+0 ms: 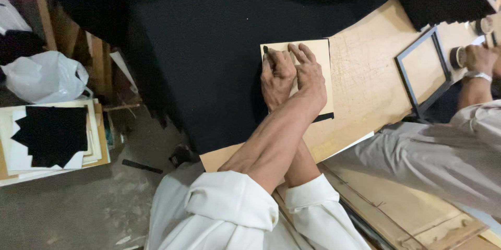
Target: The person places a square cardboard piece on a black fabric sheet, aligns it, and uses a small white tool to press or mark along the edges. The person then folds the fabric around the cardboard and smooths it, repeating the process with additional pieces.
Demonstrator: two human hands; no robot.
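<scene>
Both hands lie flat and close together on a tan card (313,54) that sits on the wooden table (365,88), right at the edge of a big black cloth (209,62). The arms look crossed at the wrists, so the left hand (309,75) seems to be the one nearer the table and the right hand (276,78) the one nearer the cloth — it is hard to be sure. Neither hand grips anything; the fingers are stretched out and pressing down. To do this pressing well, I think the palms should push evenly and the card should stay lined up with the cloth edge. At the far side another person's hand (480,59) rests near a black frame (422,70).
</scene>
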